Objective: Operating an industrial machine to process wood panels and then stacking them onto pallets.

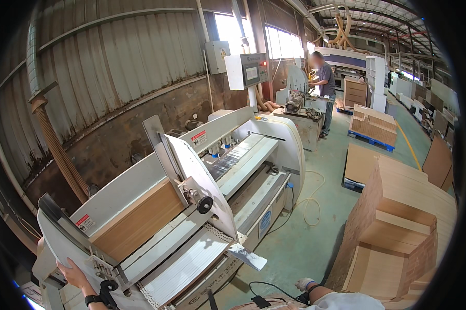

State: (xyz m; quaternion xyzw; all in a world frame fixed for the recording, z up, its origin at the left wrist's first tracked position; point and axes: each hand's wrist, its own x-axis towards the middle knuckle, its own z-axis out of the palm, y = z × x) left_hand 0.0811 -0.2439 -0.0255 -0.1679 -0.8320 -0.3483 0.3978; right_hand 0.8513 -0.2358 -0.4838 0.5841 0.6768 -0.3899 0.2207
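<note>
My left hand point(73, 274) rests against the white end panel point(86, 252) of a long woodworking machine, its fingers stretched out along the panel. A black knob point(109, 285) sits just right of that wrist. My right hand point(305, 283), in what looks like a pale glove, hangs low beside the stacked boards point(393, 227), apart from the machine. Its fingers are too small and foreshortened to read. Inside the machine a wooden board point(140, 219) leans along the back fence. A white middle panel point(199, 181) with a black round knob point(205, 205) stands at the board's right end.
A control box with a screen point(247, 71) rises behind the machine. Farther off, a person point(323, 77) works at another machine. More boards lie on a blue pallet point(371, 139). A pale hose point(311, 206) and a black cable point(282, 225) run across the green floor.
</note>
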